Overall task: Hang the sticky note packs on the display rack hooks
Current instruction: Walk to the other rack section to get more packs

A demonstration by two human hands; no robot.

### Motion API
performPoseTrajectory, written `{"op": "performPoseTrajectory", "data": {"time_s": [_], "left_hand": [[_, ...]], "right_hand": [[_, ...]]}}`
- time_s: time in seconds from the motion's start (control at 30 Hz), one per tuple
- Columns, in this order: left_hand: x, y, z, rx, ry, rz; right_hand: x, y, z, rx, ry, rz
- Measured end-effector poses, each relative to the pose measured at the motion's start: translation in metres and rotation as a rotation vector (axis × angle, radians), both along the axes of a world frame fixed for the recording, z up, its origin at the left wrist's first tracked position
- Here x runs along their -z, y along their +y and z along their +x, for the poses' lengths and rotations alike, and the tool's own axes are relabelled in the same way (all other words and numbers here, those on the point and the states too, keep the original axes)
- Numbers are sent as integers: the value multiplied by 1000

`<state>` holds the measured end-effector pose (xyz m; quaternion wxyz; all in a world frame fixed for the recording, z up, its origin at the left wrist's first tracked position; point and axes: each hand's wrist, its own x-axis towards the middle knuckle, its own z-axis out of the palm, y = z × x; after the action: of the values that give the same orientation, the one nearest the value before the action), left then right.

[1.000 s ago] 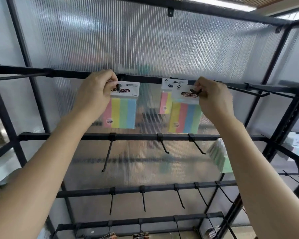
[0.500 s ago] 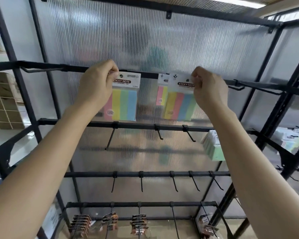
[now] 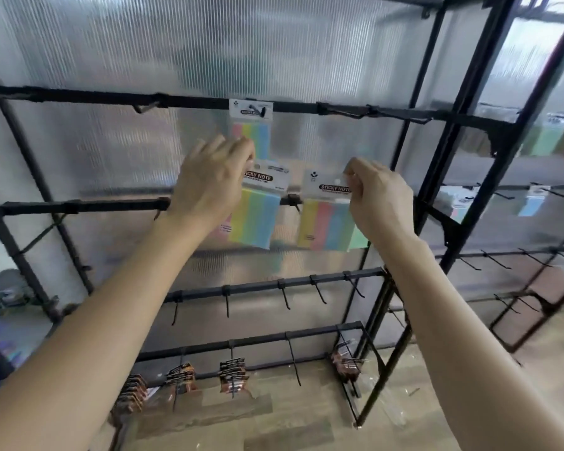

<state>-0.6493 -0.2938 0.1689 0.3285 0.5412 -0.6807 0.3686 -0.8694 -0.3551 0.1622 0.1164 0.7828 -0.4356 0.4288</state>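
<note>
Across the display rack [image 3: 79,206], the left hand [image 3: 209,190] pinches one sticky note pack [image 3: 258,216] and the right hand [image 3: 380,203] a second pack [image 3: 326,222] by the card header, below a hung pack [image 3: 250,131], likely keeping holes free for the hook [image 3: 293,201] between them.

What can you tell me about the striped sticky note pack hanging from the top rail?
The hanging sticky note pack is a pad with vertical pastel stripes, pink, yellow, green and blue, under a white header card with a dark label, too blurred to read. It hangs upright from a thin black metal hook on the rack's black top rail. Its lower edge is hidden behind the left hand; whether they touch is unclear.
</note>
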Motion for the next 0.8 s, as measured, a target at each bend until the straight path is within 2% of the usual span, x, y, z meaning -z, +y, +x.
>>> {"op": "performPoseTrajectory", "data": {"time_s": [0.17, 0.37, 0.5, 0.8], "left_hand": [[35, -25, -59, 139, -36, 70], [73, -62, -134, 298, -10, 139], [96, -87, -179, 411, 30, 159], [133, -164, -250, 503, 117, 232]], "right_hand": [[37, 5, -66, 82, 19, 5], [74, 3, -145, 243, 53, 75], [95, -9, -185, 328, 26, 52], [134, -68, -251, 406, -60, 95]]}}
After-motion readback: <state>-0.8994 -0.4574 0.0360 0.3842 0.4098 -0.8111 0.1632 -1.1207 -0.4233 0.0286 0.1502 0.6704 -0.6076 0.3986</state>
